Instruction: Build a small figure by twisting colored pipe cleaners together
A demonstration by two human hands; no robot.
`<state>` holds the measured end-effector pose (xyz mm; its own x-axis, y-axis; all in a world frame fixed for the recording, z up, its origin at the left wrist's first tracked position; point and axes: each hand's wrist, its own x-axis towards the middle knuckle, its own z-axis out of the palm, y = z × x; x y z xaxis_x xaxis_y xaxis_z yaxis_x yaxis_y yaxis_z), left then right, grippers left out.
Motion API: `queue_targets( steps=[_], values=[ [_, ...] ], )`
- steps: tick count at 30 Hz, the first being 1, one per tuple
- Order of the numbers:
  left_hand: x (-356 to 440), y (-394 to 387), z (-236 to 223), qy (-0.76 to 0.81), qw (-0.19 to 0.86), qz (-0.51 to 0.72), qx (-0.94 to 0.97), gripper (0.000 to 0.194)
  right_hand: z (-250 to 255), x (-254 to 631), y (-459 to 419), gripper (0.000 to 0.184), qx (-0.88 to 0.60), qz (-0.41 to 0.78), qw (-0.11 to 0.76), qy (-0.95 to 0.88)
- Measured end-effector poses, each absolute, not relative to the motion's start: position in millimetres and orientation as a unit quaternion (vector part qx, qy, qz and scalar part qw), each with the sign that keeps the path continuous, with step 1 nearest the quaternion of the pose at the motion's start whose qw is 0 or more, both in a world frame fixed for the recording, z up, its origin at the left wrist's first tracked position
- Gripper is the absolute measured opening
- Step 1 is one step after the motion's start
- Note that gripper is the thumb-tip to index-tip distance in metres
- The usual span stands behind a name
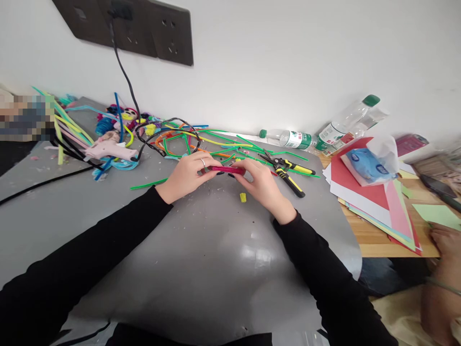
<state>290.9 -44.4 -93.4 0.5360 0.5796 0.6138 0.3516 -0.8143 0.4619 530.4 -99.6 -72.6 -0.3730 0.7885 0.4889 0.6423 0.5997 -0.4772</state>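
Observation:
A short magenta strip (226, 169), which looks like folded pipe cleaner, is stretched level between my two hands above the grey table. My left hand (189, 174) pinches its left end and wears a ring. At the right end, my right hand (261, 181) pinches it the same way. Just below my right hand lies a small yellow fuzzy piece (243, 197). Black-and-yellow pliers (288, 178) rest open to the right of that hand. Behind my hands, green pipe cleaners (284, 153) and orange and yellow ones are scattered.
A pink glue gun (111, 148) with a black cord lies at left among pipe cleaners and colourful figures (126, 115). Plastic bottles (295, 138) lean near the wall. Coloured paper (360, 192) and a tissue pack (370, 163) sit at right, near another person's hand (446, 240).

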Motion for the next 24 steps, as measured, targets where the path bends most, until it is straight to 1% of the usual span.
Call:
queue_targets(
  steps=[3,17,24],
  values=[
    [290.8,-44.0,-94.2,0.271,0.137,0.401,0.864,0.02,-72.7,529.7,-99.8,0.008,-0.424,0.098,0.356,-0.827],
    [292.3,-46.4,-91.9,0.253,0.143,0.418,0.861,0.015,-72.2,528.9,-100.4,0.01,-0.408,0.094,0.356,-0.836],
    [294.1,-47.3,-93.0,0.243,0.144,0.438,0.853,0.019,-70.2,528.0,-100.7,0.011,-0.405,0.099,0.357,-0.836]
  ],
)
